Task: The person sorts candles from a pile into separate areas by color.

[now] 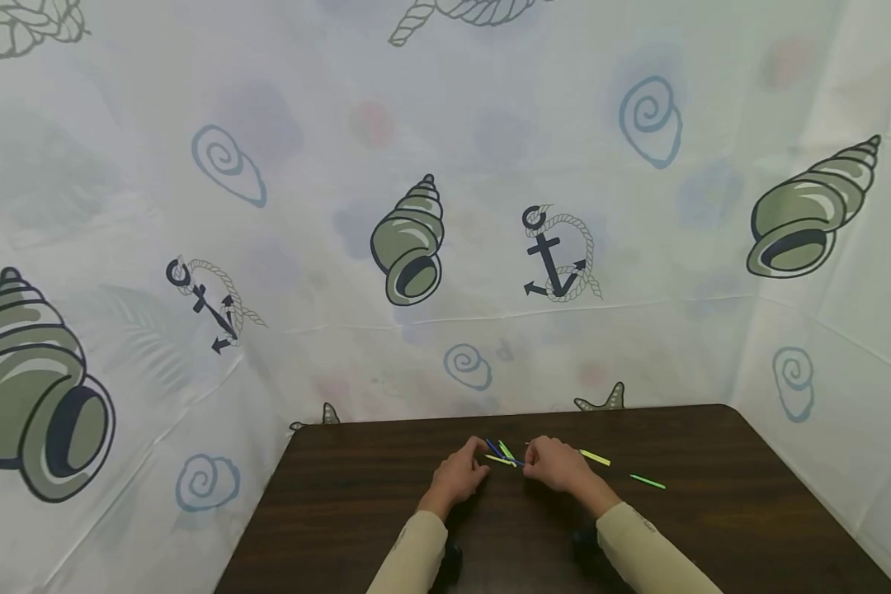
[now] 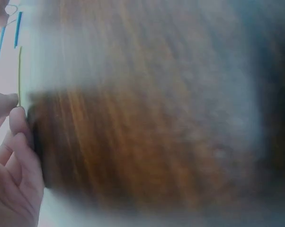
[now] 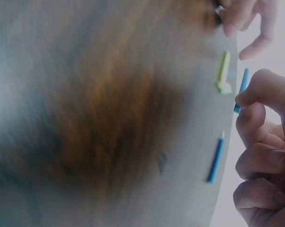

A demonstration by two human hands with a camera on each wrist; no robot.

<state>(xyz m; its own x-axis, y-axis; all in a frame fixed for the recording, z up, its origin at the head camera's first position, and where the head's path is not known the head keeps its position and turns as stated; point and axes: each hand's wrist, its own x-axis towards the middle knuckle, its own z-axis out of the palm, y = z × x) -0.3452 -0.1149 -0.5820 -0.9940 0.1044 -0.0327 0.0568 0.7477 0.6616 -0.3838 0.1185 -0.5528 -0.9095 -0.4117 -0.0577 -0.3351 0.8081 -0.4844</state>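
Note:
My right hand [image 1: 557, 464] pinches a thin blue stick [image 3: 243, 85] between thumb and index finger, its other fingers curled. Across from it, my left hand [image 1: 456, 477] is at the table with thumb and index finger parted. The near end of a yellow stick [image 1: 498, 459] lies close by those fingertips. Between the hands, a green stick [image 1: 506, 450] and another blue stick [image 1: 493, 447] lie crossed with the yellow one in a small cluster. In the left wrist view the left hand [image 2: 17, 165] shows at the left edge, the yellow stick [image 2: 20, 71] beyond its fingertips.
Right of the right hand lie a yellow stick [image 1: 596, 457] and, farther out, a green stick [image 1: 648, 481]. The dark brown wooden table [image 1: 341, 511] ends at a back edge against a white cloth [image 1: 304, 247] printed with shells and anchors.

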